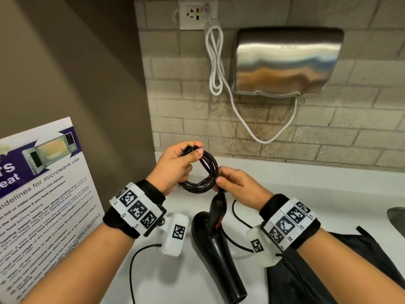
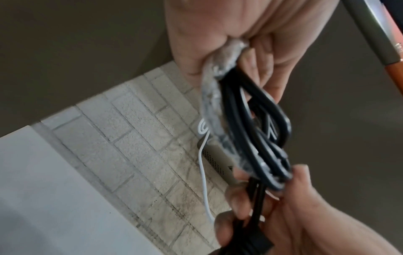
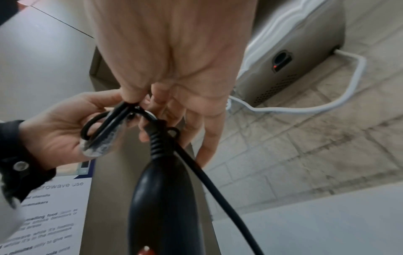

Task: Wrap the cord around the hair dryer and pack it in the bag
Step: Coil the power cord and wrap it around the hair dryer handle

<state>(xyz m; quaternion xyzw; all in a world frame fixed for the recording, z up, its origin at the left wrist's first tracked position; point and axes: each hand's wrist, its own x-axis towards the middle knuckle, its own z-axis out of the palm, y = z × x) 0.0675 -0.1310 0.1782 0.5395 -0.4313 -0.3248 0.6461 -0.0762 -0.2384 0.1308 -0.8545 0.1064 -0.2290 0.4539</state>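
Hair dryer: a glossy black plastic hair dryer point(image 1: 215, 244) lies on the counter between the two forearms, barrel toward the camera and ribbed cord end tilted up toward the hands.
Counter: a pale white counter point(image 1: 306, 189) against a grey brick-tiled wall carries the dryer and the bag.
Hand dryer: a brushed steel wall-mounted hand dryer point(image 1: 287, 62) sits above the counter, its white cable point(image 1: 215, 62) looped up to a white wall socket point(image 1: 198, 13).
Poster: a white and blue printed microwave guidelines poster point(image 1: 43, 194) leans at the left.
Bag: a dark black fabric bag point(image 1: 311, 277) lies under the right forearm, just right of the dryer.
Cord: a black rubber cord point(image 1: 202, 172), gathered in several loops, is held above the counter.
Left hand: the left hand point(image 1: 175, 165) grips the top of the coil, with crinkled clear plastic point(image 2: 218, 107) alongside.
Right hand: the right hand point(image 1: 238, 185) pinches the coil's lower end, just above the dryer's handle.
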